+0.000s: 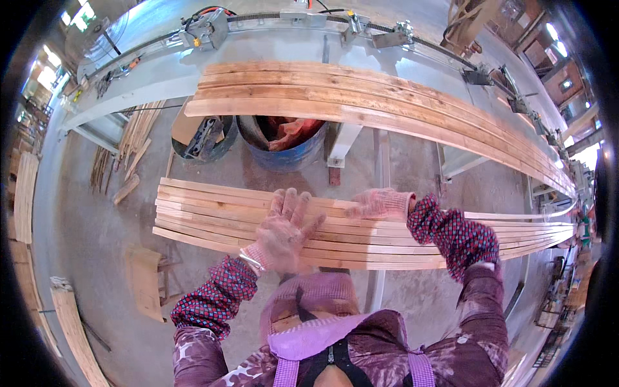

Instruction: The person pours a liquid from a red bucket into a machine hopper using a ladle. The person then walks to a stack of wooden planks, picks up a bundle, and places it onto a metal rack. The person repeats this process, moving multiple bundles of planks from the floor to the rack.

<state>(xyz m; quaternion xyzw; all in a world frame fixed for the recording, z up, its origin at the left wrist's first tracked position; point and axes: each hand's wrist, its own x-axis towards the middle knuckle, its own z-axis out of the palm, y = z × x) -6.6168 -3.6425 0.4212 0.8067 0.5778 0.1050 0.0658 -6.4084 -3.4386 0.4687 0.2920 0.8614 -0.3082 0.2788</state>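
Several long, narrow wooden strips [206, 216] lie side by side in front of me, running from the left out to the far right. My left hand [285, 226], in a dusty pink glove, rests palm down across them with its fingers spread. Further right, my right hand [380, 204], gloved the same way, lies over the far edge of these strips, its fingers stretched out to the left and a little blurred. Neither hand is wrapped around a strip. Beyond them, another row of wooden strips [309, 97] lies together on a pale metal bench [155, 90].
Below the bench stand a blue drum [284, 153] holding reddish material and a dark tub [200, 148]. Loose thin wood pieces [137, 138] are on the floor at left. Metal clamp fittings [205, 31] line the bench's back rail. More long boards [74, 332] lie at lower left.
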